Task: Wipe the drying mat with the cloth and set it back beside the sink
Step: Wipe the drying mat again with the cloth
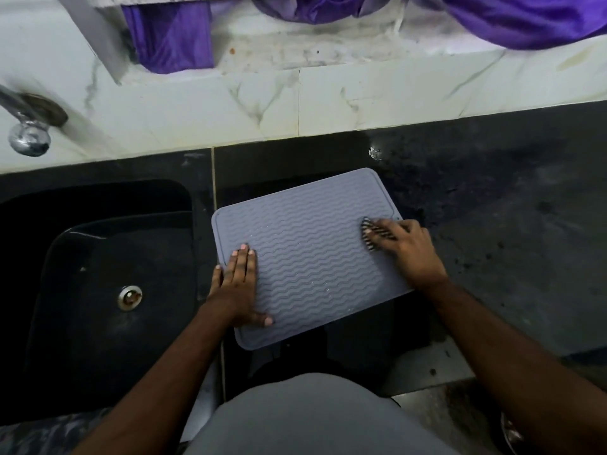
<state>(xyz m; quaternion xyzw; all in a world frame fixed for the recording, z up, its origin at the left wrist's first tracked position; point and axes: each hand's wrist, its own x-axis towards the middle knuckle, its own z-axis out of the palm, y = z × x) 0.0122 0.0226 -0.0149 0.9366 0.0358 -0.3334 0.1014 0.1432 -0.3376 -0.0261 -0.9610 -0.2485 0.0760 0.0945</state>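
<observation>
A grey drying mat (pixel 308 254) with wavy ridges lies flat on the dark counter, just right of the black sink (pixel 98 290). My left hand (pixel 238 284) rests palm down on the mat's left edge, fingers together and thumb spread along the near side. My right hand (pixel 407 247) presses a small striped black-and-white cloth (pixel 372 233) onto the mat near its right edge. Most of the cloth is hidden under my fingers.
A chrome tap (pixel 28 133) juts from the white marble-look wall at far left. Purple fabric (pixel 170 37) hangs on the ledge above. The dark speckled counter (pixel 492 208) stretches to the right of the mat.
</observation>
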